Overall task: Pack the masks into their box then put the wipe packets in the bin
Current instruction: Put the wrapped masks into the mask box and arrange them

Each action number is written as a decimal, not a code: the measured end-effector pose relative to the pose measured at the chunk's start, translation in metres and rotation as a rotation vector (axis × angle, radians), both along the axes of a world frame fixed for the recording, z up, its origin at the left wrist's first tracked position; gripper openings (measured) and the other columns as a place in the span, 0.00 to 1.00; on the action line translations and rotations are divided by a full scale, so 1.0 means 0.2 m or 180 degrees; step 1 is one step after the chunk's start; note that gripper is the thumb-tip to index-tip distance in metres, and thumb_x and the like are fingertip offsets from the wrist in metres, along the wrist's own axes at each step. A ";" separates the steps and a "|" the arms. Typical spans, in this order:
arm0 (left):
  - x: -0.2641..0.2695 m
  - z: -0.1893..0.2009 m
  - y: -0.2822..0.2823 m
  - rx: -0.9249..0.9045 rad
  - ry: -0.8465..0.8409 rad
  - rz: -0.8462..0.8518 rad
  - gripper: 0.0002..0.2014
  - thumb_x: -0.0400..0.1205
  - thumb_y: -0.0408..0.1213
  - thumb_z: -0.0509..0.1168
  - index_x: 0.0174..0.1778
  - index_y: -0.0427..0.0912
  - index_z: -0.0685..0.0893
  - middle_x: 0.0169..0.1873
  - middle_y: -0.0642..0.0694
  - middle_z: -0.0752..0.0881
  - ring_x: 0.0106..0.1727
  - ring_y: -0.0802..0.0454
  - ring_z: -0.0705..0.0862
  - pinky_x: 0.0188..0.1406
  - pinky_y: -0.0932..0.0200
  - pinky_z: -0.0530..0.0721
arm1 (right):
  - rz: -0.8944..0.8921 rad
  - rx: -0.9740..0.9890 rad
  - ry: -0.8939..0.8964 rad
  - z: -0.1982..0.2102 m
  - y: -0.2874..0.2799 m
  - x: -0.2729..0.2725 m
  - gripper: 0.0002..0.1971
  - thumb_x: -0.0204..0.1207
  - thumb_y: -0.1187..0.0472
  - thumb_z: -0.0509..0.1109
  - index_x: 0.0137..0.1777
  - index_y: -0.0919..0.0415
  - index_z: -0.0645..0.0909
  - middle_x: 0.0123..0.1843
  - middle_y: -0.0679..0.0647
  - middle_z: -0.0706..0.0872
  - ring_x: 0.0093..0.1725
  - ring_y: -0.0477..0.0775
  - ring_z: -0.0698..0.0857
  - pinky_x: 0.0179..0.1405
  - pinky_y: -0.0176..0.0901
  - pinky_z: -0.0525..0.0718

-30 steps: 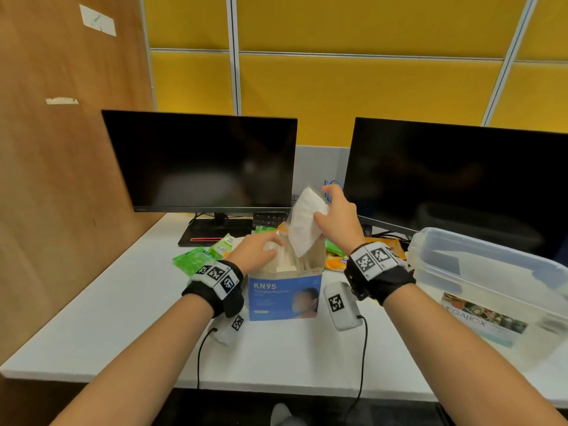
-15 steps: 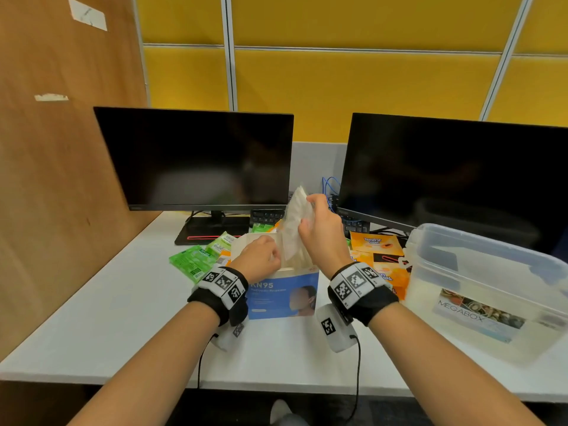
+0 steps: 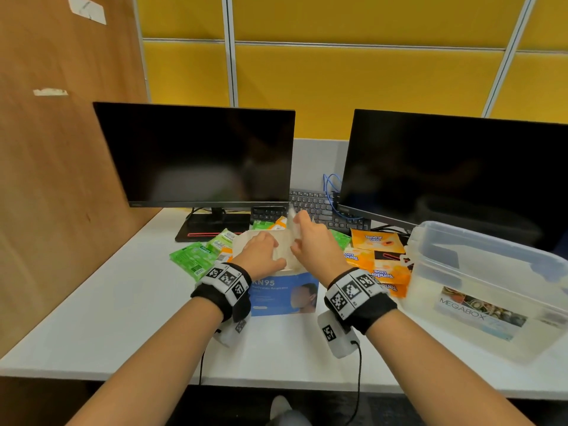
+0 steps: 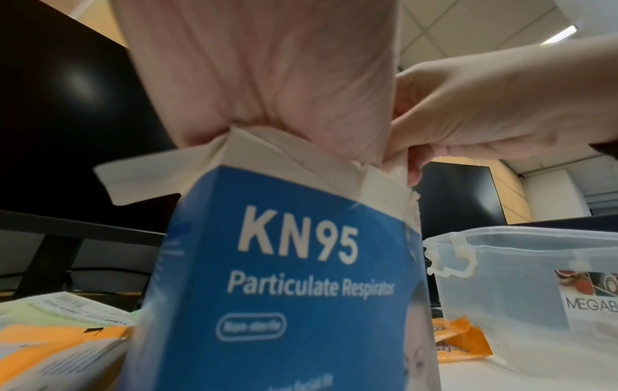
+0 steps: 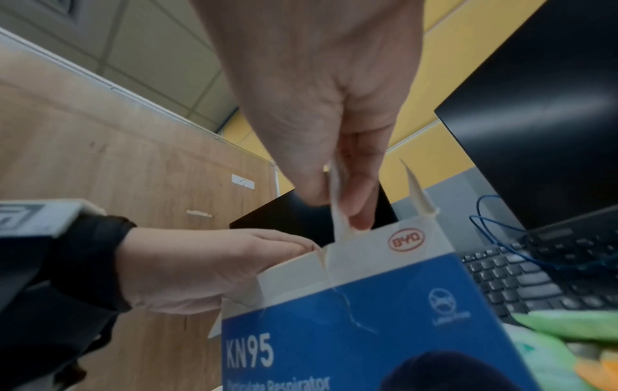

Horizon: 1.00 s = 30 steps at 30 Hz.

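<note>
Left hand rests on the open top of the box, fingers bent over the flaps, holding them apart. Right hand, just beside it, pinches a mask edge-down at the mouth. Best to slide it straight in, flaps kept wide. Wipe packets lie around; bin at right.

The blue cardboard KN95 mask box stands upright, top flaps open. A white folded mask is partly down in its opening. Green wipe packets lie just left of the box, orange wipe packets right of it, and the clear plastic bin further right.
</note>
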<state>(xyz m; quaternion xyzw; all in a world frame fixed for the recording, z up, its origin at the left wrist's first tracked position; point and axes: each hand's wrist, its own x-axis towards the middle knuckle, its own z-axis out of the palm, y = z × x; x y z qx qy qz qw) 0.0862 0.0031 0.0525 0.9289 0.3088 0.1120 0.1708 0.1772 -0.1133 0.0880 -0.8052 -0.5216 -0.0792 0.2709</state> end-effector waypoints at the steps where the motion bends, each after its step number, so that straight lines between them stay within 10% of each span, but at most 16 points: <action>1: 0.00 0.00 0.00 -0.0022 -0.0026 -0.0007 0.27 0.79 0.45 0.64 0.73 0.39 0.70 0.71 0.42 0.71 0.72 0.45 0.72 0.71 0.50 0.72 | 0.0113 -0.0030 0.0026 -0.02 0.01 0.00 0.16 0.77 0.64 0.63 0.65 0.59 0.71 0.42 0.57 0.85 0.43 0.60 0.84 0.37 0.44 0.79; 4: 0.00 0.01 0.00 -0.0227 -0.0148 -0.0077 0.26 0.84 0.39 0.56 0.79 0.38 0.64 0.79 0.42 0.62 0.79 0.45 0.64 0.79 0.50 0.63 | 0.0264 -0.0745 -0.0444 -0.08 0.05 0.03 0.14 0.83 0.53 0.58 0.62 0.56 0.79 0.51 0.55 0.88 0.59 0.58 0.81 0.73 0.57 0.68; 7: -0.02 0.03 0.01 -0.0396 -0.0245 -0.0261 0.25 0.85 0.32 0.52 0.80 0.38 0.61 0.82 0.42 0.59 0.82 0.47 0.59 0.81 0.53 0.57 | 0.0405 -0.1413 -0.0337 -0.09 0.04 0.04 0.21 0.87 0.50 0.49 0.62 0.54 0.83 0.59 0.59 0.86 0.67 0.59 0.73 0.67 0.58 0.66; 12: -0.08 0.03 0.04 -0.0048 -0.0529 -0.0300 0.22 0.85 0.33 0.52 0.77 0.45 0.70 0.81 0.47 0.65 0.83 0.50 0.60 0.82 0.51 0.56 | 0.0257 -0.0458 -0.0305 -0.05 0.00 0.08 0.22 0.82 0.63 0.56 0.74 0.46 0.75 0.71 0.56 0.77 0.75 0.55 0.69 0.75 0.52 0.62; 16: -0.11 0.02 0.01 0.0052 0.0155 -0.0617 0.21 0.89 0.41 0.48 0.79 0.53 0.67 0.82 0.51 0.62 0.85 0.52 0.53 0.84 0.43 0.42 | 0.0735 -0.1121 -0.0636 -0.05 0.01 0.10 0.24 0.79 0.66 0.57 0.69 0.43 0.80 0.71 0.51 0.80 0.78 0.50 0.69 0.82 0.59 0.49; 21: -0.17 0.04 0.06 -0.0472 -0.1631 0.0568 0.21 0.89 0.35 0.48 0.79 0.43 0.68 0.81 0.43 0.65 0.83 0.47 0.60 0.82 0.49 0.55 | 0.0070 0.0763 0.0794 -0.01 -0.06 0.20 0.25 0.80 0.71 0.59 0.75 0.53 0.74 0.74 0.52 0.78 0.74 0.53 0.75 0.73 0.43 0.72; 27: -0.27 -0.06 0.19 -0.3415 -0.2986 0.1250 0.22 0.87 0.37 0.50 0.76 0.35 0.70 0.71 0.39 0.78 0.73 0.41 0.76 0.72 0.46 0.73 | -0.0068 0.0542 0.2584 -0.14 -0.12 0.30 0.30 0.77 0.45 0.69 0.76 0.52 0.66 0.68 0.57 0.80 0.61 0.56 0.83 0.62 0.55 0.84; 30: -0.24 -0.06 0.12 -0.3424 -0.2944 0.0740 0.21 0.86 0.43 0.54 0.73 0.40 0.74 0.62 0.43 0.83 0.67 0.44 0.79 0.64 0.47 0.75 | 0.0361 0.0130 0.2944 -0.18 -0.11 0.26 0.33 0.76 0.35 0.64 0.78 0.45 0.65 0.71 0.50 0.78 0.64 0.51 0.81 0.60 0.54 0.84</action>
